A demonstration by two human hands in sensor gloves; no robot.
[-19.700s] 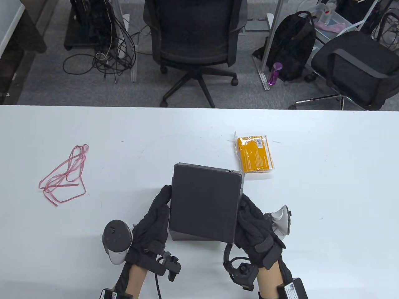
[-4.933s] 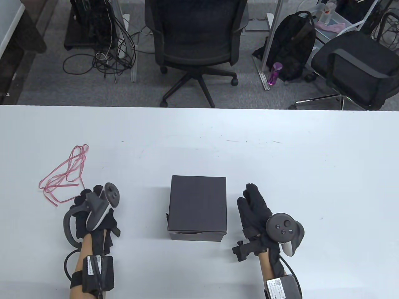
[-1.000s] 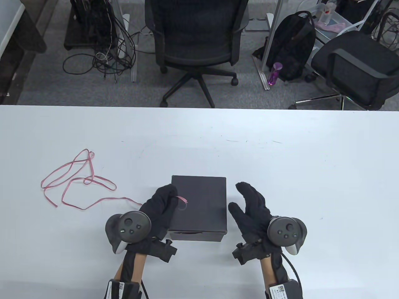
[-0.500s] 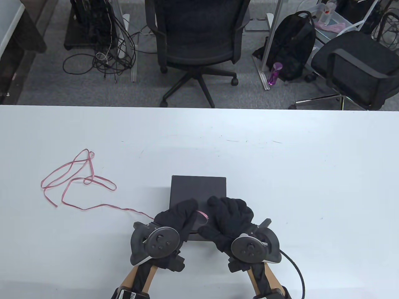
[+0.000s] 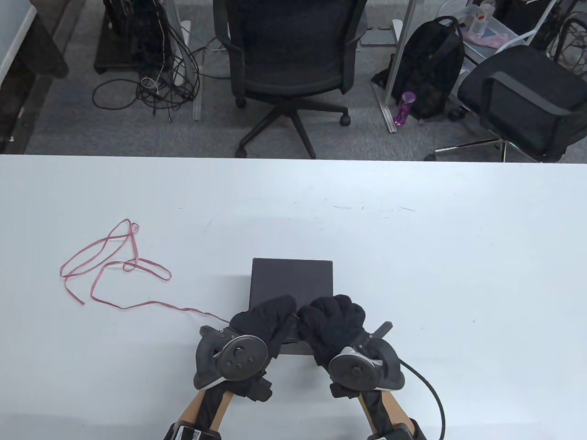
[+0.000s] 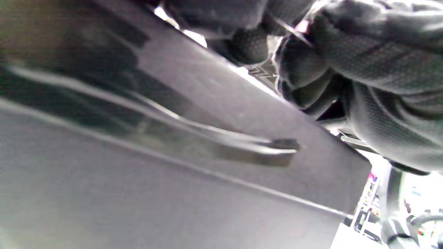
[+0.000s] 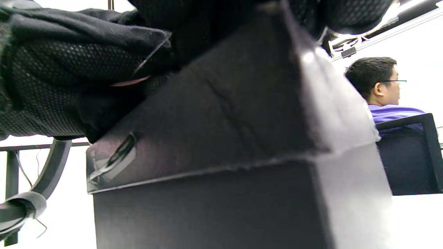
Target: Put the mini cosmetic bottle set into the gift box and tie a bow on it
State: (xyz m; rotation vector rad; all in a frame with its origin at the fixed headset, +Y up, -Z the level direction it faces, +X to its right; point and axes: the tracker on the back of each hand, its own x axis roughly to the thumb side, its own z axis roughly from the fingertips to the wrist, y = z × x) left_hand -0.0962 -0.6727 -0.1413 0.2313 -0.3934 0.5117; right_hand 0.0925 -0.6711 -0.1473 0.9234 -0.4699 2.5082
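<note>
The black gift box (image 5: pixel 291 280) stands closed near the table's front edge; it also fills the left wrist view (image 6: pixel 166 180) and the right wrist view (image 7: pixel 225 145). A thin pink ribbon (image 5: pixel 114 263) lies in loose loops to its left, and one strand runs along the table to my left hand (image 5: pixel 268 318). My left hand and my right hand (image 5: pixel 331 320) meet over the lid's near half, both with curled fingers. A pink bit of ribbon (image 6: pixel 303 26) shows where the two gloves touch, and the ribbon (image 7: pixel 129 82) shows again under the gloves. The cosmetic set is out of sight.
The white table (image 5: pixel 435 256) stretches wide to the right and behind the box. Beyond its far edge are office chairs (image 5: pixel 293 55), a black backpack (image 5: pixel 431 68) and floor cables. A person in purple (image 7: pixel 384 93) sits in the background.
The left hand dragged the ribbon's end over to the box lid. In the last half second the right hand curled in against the left, and the ribbon end is now covered by the gloves.
</note>
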